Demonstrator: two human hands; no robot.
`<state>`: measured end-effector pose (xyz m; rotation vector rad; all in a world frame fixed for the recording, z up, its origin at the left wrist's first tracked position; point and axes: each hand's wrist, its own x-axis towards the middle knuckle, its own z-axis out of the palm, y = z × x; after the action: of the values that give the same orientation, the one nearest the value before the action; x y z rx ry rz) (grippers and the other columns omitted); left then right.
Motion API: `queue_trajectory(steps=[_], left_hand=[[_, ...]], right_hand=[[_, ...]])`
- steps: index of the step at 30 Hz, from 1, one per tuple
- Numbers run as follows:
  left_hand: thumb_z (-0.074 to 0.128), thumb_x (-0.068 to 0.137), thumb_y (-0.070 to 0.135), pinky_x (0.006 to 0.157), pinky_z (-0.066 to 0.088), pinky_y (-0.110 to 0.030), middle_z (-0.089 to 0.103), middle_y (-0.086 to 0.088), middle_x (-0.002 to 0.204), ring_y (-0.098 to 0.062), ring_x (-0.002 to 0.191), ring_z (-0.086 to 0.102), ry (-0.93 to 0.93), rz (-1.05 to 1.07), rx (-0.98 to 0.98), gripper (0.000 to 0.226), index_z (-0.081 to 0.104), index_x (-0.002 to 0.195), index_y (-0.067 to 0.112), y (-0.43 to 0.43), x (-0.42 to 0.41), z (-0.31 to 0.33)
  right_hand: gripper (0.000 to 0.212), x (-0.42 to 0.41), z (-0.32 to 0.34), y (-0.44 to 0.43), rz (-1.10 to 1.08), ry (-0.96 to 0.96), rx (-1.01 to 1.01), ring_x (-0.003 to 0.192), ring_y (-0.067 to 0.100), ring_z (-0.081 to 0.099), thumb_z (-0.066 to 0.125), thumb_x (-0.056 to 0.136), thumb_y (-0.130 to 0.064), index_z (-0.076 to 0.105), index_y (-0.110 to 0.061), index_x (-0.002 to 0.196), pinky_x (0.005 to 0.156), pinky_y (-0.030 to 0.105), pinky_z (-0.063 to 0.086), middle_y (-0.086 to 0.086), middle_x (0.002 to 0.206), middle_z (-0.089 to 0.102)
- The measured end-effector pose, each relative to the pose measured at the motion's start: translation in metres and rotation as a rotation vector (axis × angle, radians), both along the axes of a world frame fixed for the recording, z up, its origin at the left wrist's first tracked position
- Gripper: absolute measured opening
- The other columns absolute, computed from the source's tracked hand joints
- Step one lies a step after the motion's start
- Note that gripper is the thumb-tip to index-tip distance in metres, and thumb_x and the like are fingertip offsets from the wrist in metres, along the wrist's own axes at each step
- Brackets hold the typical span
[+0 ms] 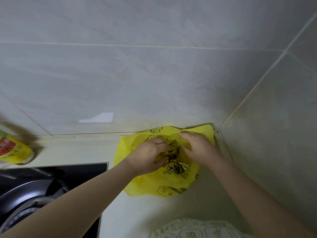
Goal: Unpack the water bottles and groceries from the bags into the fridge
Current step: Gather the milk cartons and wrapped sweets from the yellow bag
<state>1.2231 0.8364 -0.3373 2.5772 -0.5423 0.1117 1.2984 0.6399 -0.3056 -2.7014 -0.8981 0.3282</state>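
— Where do we find the yellow bag?

— On the pale countertop, pushed into the corner where the two tiled walls meet. Its far edge touches the back wall.

— And our hands?

— Both are on top of it. Our left hand has its fingers curled around the crumpled, printed plastic at the middle of the bag, with a bunch of it clamped between thumb and fingers. Our right hand lies just beside it, knuckles up, fingers bent down into the same bunched plastic, gripping it from the other side.

— So the bag sits under both palms?

— Yes, the gathered plastic lies between the two hands, and the rest of the bag spreads out below and around them. We cannot tell what is inside.

— What else do we see?

— A black hob to the left with a dark pan on it, a blurred bottle with a yellow and red label at the left edge, and a white bag with green print at the bottom.
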Motion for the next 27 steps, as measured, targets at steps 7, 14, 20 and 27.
queue_trajectory(steps=[7,14,20,27], left_hand=[[0.051,0.088,0.040,0.099,0.043,-0.038,0.052,-0.003,0.137,-0.027,0.123,0.049,0.189,0.115,0.220,0.051,0.047,0.135,0.019,-0.004,0.016,-0.031],[0.066,0.077,0.045,0.083,0.051,-0.036,0.064,0.001,0.116,-0.025,0.104,0.059,0.324,0.266,0.171,0.059,0.048,0.130,0.027,-0.005,0.030,-0.047],[0.063,0.081,0.035,0.073,0.050,-0.034,0.066,-0.003,0.106,-0.026,0.095,0.060,0.335,0.353,0.232,0.039,0.057,0.118,0.021,-0.015,0.036,-0.048],[0.051,0.085,0.013,0.069,0.049,-0.033,0.067,-0.008,0.095,-0.028,0.088,0.060,0.352,0.375,0.168,0.029,0.066,0.110,0.016,-0.017,0.032,-0.030]], right_hand=[[0.060,0.007,-0.011,-0.001,-0.025,0.039,-0.077,0.141,0.016,0.030,0.053,0.094,-0.025,0.027,-0.023,0.149,0.112,0.037,0.034,-0.004,0.154,0.033],[0.065,0.001,-0.017,-0.014,-0.030,0.059,-0.016,0.140,0.012,0.031,0.055,0.093,-0.027,0.025,-0.027,0.150,0.109,0.037,0.039,-0.008,0.153,0.034],[0.061,-0.013,-0.014,-0.019,-0.059,0.075,0.073,0.139,0.011,0.031,0.058,0.092,-0.026,0.034,-0.024,0.148,0.110,0.025,0.027,-0.006,0.151,0.036],[0.056,-0.036,-0.010,-0.022,-0.108,0.109,0.136,0.135,0.012,0.037,0.060,0.091,-0.030,0.040,-0.028,0.143,0.111,0.029,0.030,-0.006,0.145,0.044]])
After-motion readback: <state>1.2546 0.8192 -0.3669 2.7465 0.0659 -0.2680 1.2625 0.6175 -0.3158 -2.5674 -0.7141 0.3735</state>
